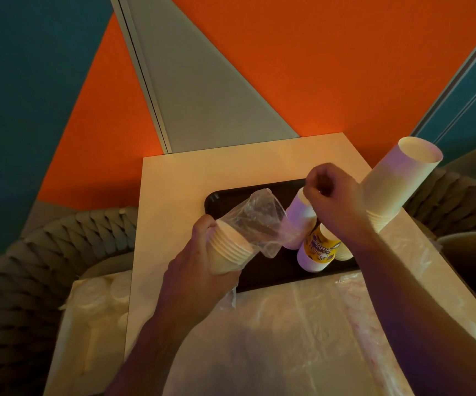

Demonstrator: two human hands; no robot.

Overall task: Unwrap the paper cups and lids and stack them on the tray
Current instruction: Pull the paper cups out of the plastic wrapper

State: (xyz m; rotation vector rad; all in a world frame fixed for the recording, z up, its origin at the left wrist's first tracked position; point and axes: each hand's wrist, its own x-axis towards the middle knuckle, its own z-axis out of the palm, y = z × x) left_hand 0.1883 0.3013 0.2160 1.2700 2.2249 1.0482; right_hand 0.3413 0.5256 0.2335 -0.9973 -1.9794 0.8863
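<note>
Up above the dark tray (225,199), a nested stack of pale paper cups (231,250), its clear plastic wrap (255,217) half pulled off, sits gripped in the left hand (202,270); the right hand (332,195) pinches the wrap's far end.
</note>
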